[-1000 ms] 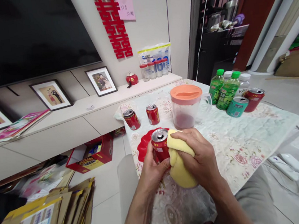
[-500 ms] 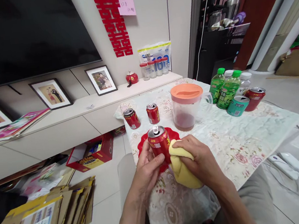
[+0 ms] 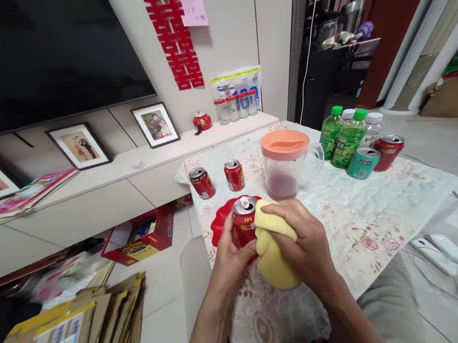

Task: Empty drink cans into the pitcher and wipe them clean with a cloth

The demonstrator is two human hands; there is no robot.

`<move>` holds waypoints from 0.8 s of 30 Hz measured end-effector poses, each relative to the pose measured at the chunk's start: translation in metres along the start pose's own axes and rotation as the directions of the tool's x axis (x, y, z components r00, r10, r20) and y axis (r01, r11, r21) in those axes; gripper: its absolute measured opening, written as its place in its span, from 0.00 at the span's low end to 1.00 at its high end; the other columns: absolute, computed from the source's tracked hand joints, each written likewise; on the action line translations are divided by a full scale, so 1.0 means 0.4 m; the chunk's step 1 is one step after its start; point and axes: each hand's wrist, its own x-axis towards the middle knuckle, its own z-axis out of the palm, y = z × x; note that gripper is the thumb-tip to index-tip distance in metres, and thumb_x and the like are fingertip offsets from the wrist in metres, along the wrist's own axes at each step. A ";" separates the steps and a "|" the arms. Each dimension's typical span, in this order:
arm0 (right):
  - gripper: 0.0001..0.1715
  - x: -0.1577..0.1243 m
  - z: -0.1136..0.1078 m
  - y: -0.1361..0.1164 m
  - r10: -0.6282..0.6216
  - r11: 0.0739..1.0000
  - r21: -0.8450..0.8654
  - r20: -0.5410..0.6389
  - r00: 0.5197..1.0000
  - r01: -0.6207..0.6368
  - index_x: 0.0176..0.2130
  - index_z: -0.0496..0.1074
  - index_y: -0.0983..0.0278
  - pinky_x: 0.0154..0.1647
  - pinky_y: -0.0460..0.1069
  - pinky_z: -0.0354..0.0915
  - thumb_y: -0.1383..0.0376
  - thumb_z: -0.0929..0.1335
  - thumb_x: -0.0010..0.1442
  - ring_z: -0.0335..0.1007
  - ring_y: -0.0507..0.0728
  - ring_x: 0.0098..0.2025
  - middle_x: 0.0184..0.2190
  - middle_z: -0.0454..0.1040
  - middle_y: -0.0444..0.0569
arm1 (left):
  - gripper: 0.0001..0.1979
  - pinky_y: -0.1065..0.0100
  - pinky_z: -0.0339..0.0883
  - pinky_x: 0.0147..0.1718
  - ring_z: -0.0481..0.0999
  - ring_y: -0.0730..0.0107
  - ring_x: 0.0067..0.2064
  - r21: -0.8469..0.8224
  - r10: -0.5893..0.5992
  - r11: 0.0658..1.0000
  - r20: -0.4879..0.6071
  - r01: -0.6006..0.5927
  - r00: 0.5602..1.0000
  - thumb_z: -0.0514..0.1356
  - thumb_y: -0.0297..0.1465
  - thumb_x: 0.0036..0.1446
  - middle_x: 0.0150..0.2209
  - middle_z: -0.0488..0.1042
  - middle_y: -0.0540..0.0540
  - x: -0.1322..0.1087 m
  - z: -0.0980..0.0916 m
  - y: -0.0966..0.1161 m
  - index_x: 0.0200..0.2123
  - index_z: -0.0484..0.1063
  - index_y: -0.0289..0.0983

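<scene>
My left hand (image 3: 231,254) is wrapped round a red drink can (image 3: 244,222), which has its top opened and the tab standing up. A folded yellow cloth (image 3: 279,260) is bunched in my right hand (image 3: 301,235) and pressed against the can's right side. Behind and below the can lies a red scalloped plate (image 3: 220,220), partly covered by the can and my hands. Further back on the table stand two more red cans, one at the left (image 3: 201,183) and a second can (image 3: 234,175) beside it.
A lidded plastic pitcher (image 3: 285,173) with some dark liquid stands behind my right hand. At the right are green bottles (image 3: 348,140), a teal can (image 3: 363,163) and another red can (image 3: 388,152). The floral tablecloth (image 3: 343,218) covers the table; flattened cardboard (image 3: 94,332) lies on the floor.
The can in my left hand has shifted slightly right and turned a little. My right hand with the cloth has moved slightly up and left, covering more of the can's side.
</scene>
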 end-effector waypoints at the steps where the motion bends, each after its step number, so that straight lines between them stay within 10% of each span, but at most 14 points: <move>1: 0.22 0.005 0.002 -0.005 -0.024 1.000 0.012 -0.022 0.999 0.024 0.52 0.77 0.61 0.49 0.48 0.71 0.76 0.67 0.61 0.75 0.54 0.48 0.45 0.76 0.50 | 0.47 0.57 0.70 0.61 0.70 0.45 0.68 0.005 0.000 1.000 0.001 0.000 1.000 0.80 0.28 0.42 0.65 0.74 0.41 0.000 0.002 0.001 0.65 0.65 0.46; 19: 0.22 -0.038 -0.024 0.055 0.240 0.971 -0.090 0.346 0.907 -0.223 0.45 0.80 0.55 0.44 0.49 0.68 0.77 0.66 0.59 0.73 0.54 0.42 0.39 0.73 0.45 | 0.45 0.56 0.72 0.59 0.77 0.48 0.62 -0.112 0.010 0.994 -0.082 -0.019 0.997 0.79 0.27 0.39 0.62 0.75 0.39 0.000 -0.018 0.028 0.61 0.67 0.43; 24: 0.22 -0.041 -0.016 0.055 0.290 0.950 -0.194 0.270 0.918 -0.243 0.45 0.80 0.59 0.43 0.52 0.69 0.76 0.66 0.55 0.75 0.58 0.40 0.38 0.74 0.48 | 0.41 0.57 0.77 0.53 0.83 0.51 0.53 -0.067 0.010 0.998 -0.090 -0.017 0.996 0.80 0.29 0.38 0.53 0.82 0.39 -0.002 -0.007 0.018 0.57 0.70 0.40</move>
